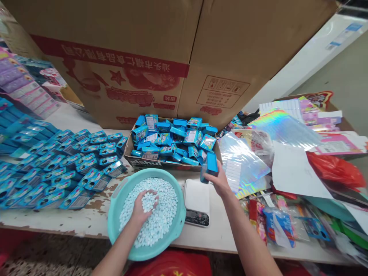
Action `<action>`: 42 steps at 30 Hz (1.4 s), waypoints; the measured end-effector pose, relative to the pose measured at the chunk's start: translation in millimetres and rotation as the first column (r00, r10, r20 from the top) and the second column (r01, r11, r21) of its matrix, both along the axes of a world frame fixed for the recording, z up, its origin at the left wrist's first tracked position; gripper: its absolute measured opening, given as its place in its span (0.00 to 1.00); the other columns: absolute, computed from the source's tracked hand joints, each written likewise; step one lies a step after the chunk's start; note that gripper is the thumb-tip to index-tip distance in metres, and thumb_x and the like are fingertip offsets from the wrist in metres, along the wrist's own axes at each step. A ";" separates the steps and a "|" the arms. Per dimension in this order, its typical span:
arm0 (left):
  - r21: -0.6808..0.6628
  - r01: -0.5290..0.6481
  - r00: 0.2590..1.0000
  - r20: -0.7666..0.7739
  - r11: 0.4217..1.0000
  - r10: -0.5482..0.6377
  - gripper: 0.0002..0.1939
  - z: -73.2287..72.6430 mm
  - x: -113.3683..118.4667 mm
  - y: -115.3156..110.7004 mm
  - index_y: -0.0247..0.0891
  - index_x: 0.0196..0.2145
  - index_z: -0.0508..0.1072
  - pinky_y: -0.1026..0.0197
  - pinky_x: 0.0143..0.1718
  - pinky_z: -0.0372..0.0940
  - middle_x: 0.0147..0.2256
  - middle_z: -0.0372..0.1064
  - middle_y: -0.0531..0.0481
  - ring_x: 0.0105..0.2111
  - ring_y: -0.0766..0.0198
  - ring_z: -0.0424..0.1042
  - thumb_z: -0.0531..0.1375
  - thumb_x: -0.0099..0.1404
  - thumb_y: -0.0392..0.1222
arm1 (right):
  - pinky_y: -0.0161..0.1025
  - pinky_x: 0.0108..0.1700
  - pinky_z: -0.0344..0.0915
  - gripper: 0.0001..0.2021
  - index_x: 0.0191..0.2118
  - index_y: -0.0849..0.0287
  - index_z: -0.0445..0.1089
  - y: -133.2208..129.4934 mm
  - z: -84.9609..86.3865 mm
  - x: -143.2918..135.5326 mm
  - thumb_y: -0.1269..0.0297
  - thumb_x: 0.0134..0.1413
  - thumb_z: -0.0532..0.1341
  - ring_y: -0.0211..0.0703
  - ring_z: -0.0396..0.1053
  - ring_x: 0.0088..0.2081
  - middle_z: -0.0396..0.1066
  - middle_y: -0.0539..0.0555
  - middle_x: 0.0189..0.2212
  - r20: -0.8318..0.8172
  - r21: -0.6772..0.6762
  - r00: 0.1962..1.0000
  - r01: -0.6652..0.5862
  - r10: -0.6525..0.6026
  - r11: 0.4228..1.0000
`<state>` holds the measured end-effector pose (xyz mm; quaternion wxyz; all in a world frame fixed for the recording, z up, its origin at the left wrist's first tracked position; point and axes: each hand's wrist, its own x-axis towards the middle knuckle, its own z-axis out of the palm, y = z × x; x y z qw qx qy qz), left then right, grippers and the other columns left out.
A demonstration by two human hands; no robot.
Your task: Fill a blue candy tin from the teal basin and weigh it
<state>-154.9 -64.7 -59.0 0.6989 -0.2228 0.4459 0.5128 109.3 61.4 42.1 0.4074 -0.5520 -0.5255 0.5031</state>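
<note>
My left hand [145, 205] lies palm up in a round teal basin [115, 212], its curved fingers cupping a heap of small pale blue and white pellets [165, 195]. A blue box [212, 163] is in my right hand [220, 179], gripped between thumb and fingers at the front right corner of an open carton. That carton [184, 167] holds many similar blue boxes [165, 138] in a loose pile. Just right of the basin sits a small white scale [197, 197] with a dark control panel and a bare plate.
Rows of blue boxes [60, 165] cover the table's left side. Large brown cartons [143, 34] rise behind. On the right lie shiny holographic sheets [238, 161], a red plastic bag [336, 168] and assorted packets [278, 226]. A red seat [172, 264] is below the table's front edge.
</note>
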 end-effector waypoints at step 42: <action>0.034 0.120 0.993 0.010 0.992 -0.121 0.04 12.5 -3.9 -6.2 0.37 0.30 0.67 0.66 0.19 0.64 0.28 0.68 0.48 0.24 0.63 0.70 0.53 0.59 0.37 | 0.43 0.40 0.61 0.21 0.39 0.57 0.67 -214.7 -46.4 103.1 0.52 0.36 0.61 0.54 0.69 0.39 0.72 0.58 0.38 0.820 -0.197 0.554 0.511 -0.145 0.837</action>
